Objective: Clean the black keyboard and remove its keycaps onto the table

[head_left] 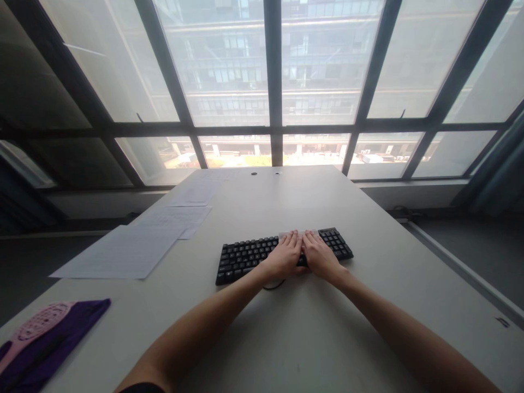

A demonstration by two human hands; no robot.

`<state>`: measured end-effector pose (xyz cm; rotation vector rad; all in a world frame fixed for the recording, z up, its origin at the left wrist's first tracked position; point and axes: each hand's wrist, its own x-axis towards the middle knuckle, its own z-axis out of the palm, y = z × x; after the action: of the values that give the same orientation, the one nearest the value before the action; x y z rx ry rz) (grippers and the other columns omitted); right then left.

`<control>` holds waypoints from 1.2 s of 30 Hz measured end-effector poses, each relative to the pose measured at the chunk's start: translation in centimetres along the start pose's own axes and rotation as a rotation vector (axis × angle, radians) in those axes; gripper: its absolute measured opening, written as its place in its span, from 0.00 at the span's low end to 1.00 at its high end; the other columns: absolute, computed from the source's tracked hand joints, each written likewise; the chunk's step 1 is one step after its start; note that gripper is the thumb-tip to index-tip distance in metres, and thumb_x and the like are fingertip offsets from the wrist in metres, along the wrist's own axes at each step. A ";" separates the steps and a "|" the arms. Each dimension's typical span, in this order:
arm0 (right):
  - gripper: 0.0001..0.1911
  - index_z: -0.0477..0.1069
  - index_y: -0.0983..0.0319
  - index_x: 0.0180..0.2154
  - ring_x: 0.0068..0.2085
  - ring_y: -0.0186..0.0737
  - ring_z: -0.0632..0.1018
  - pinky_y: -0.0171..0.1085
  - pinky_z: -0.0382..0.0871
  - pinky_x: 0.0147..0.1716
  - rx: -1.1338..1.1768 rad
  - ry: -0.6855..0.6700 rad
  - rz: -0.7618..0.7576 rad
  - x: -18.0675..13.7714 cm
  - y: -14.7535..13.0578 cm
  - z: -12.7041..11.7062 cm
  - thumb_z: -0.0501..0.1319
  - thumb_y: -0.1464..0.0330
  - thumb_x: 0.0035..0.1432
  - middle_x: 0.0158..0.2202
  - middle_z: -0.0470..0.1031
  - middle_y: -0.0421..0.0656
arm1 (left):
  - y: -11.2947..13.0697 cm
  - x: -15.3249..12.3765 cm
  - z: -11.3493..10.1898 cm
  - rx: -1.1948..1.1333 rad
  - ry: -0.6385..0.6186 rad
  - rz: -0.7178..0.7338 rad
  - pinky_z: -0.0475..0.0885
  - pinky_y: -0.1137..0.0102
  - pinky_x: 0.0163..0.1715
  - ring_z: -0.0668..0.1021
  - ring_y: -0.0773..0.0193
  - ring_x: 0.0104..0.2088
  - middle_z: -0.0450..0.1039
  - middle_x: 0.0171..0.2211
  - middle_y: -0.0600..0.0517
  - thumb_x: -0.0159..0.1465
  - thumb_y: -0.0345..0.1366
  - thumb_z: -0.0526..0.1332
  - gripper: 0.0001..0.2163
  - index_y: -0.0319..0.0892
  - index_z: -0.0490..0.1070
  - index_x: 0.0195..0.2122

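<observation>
A smooth white table (303, 196) stretches beneath the black, oblong plastic keyboard (251, 254). Right of the keyboard's middle, the left hand (287, 253) and right hand (321, 255) lie flat, side by side, over a pale sheet-like piece (282, 237), material unclear: it is laid on, apparently mid-work; how much remains, I cannot tell.

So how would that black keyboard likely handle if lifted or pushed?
The keyboard looks like a rigid slab, so it would probably lift without sagging. Lying flat and low on the table, it seems unlikely to tip or roll. The dark cord by its near edge, if attached, could drag.
</observation>
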<state>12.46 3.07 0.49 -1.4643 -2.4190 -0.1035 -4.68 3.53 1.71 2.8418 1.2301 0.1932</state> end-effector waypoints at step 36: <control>0.29 0.62 0.76 0.63 0.67 0.50 0.62 0.46 0.53 0.66 0.011 -0.027 0.064 0.2 1.7 -0.6 0.43 0.64 0.71 0.65 0.62 0.60 | -0.3 2.0 -0.3 -0.038 0.019 0.079 0.48 0.53 0.67 0.51 0.43 0.70 0.47 0.69 0.30 0.56 0.65 0.60 0.51 0.30 0.48 0.69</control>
<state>14.02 3.93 0.92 -1.5454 -2.3870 -0.0562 -3.59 5.15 2.16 2.8641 1.1062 0.2440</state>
